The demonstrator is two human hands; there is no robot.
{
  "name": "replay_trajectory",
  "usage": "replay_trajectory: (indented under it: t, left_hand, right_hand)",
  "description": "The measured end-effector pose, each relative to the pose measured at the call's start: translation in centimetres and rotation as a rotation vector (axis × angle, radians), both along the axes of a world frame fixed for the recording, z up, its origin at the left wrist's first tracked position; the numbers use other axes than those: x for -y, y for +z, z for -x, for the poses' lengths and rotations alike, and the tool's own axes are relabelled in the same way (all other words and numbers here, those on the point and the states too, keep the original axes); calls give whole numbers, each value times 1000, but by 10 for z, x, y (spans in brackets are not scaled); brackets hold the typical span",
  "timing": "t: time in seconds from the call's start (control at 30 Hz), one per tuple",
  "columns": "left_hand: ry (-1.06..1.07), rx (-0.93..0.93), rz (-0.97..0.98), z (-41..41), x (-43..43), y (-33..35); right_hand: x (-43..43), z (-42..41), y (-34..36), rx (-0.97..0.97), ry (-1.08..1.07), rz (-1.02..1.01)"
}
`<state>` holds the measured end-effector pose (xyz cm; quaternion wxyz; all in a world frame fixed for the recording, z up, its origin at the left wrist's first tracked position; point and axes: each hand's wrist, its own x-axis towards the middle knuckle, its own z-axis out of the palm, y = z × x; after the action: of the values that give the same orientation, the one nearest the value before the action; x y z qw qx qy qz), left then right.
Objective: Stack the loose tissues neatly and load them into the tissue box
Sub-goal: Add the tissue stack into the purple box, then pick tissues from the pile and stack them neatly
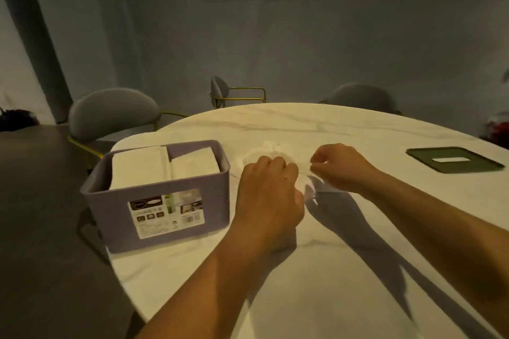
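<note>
While both hands meet over the middle of the round marble table (330,270) in the head view, they've got a loose tissue (271,150) between them. It lies on the tabletop just right of the tissue box (157,201). The left hand (268,187) is knuckles-up with its fingers curled down onto the tissue. The right hand (338,166) has thumb and forefinger pinched together on the tissue's edge, the other fingers loosely bent. The tissue is rumpled, white on a pale top and a bit blurry, so honestly I can't tell which way its long axis runs. Part of it pokes out past the left knuckles on the far side, and part shows under the right wrist.

The box is a lavender open-top bin near the table's left edge. Its long axis runs roughly left to right, the labelled long side faces the camera, and the opening points straight up. Folded white tissues (162,165) sit inside in two stacks side by side, nearly up to the rim.

Well off to the right, a dark green lid (454,170) lies flat, its slot running left to right too. Grey chairs (113,113) stand around the far side.
</note>
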<state>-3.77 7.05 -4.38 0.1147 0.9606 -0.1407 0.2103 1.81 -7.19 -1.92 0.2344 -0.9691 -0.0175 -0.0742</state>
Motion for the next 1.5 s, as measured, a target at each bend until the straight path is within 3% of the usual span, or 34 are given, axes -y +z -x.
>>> replay_trajectory:
  t: [0.2,0.33,0.5,0.63,0.83,1.13,1.33,1.5]
  left_hand:
    - [125,23,135,-33,8,-35]
    - [224,54,195,-56,4,-39]
    - [296,-155,270,-89,1,-41]
    - [292,-347,146,-110,3,-48]
    - [272,-337,24,-111,12,-48]
    - [287,-300,70,-81,65,-51]
    - [274,-268,195,-68,70,-49]
    - [232,-221,508,-66,63,-33]
  right_hand:
    - [37,-14,-39,7,21,-48]
    - [40,-15,-56,145,65,85]
    - [39,-22,-59,180,217,154]
    - [41,-27,-58,72,316,189]
    - [53,-19,-66,109,273,221]
    - [83,15,-70,144,113,175]
    - [89,25,-56,42,92,-135]
    - [101,22,-51,-98,204,-59]
